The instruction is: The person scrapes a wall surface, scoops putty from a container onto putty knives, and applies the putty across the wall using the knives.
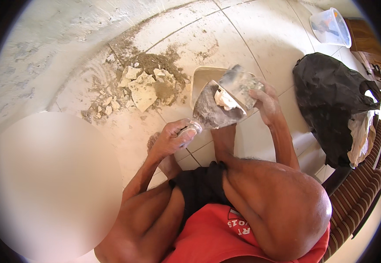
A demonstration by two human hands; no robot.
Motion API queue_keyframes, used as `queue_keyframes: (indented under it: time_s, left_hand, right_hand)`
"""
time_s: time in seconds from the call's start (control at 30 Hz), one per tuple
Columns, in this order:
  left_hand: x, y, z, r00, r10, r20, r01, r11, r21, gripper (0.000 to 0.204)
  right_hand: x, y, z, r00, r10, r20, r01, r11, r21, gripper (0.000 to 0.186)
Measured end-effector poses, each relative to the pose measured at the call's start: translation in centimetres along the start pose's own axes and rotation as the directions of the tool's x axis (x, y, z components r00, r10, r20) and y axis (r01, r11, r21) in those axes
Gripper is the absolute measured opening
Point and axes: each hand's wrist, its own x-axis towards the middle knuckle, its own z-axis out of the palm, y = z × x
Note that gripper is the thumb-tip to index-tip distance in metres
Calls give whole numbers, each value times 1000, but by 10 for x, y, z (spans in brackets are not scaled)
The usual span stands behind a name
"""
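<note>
My left hand (176, 136) is closed around the handle of a trowel (212, 109) with a broad, dirty grey blade. A lump of white paste (226, 100) sits near the blade's far edge. My right hand (268, 103) grips the side of a flat, stained grey plate (241, 85), its upper end smeared by motion. The plate's edge meets or nearly meets the trowel blade; I cannot tell whether they touch. Behind both, a pale rectangular tub (196, 83) stands on the floor, its inside mostly hidden.
Broken plaster pieces (143, 93) and brown debris (155, 61) lie by the patchy wall (50, 48). To the right are a black plastic bag (319, 96), a clear bucket (330, 27) and a striped seat (359, 193). A blurred round patch hides the lower left.
</note>
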Motion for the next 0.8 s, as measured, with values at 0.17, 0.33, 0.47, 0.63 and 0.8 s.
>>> queue_keyframes:
  time_s: [0.17,0.33,0.47,0.63,0.8]
  left_hand:
    - [3,-2,-8,953,250,-170,-205,948,244,22]
    - [7,8,-7,886,386,-258,-217,835,506,23]
    - [4,15,1,899,303,-316,-192,922,337,22]
    - [2,16,-1,890,338,-306,-205,896,393,21]
    - [5,33,3,828,472,-303,-254,798,547,28]
  right_hand:
    - [-19,-7,-10,954,-142,-263,157,987,36,44]
    - [-27,-17,-11,983,-117,-140,146,965,217,42]
    - [-28,-26,5,984,-112,-138,139,970,200,43]
    - [-23,-20,4,995,-95,17,89,971,223,46]
    - [-39,-32,27,998,-57,-9,58,973,224,41]
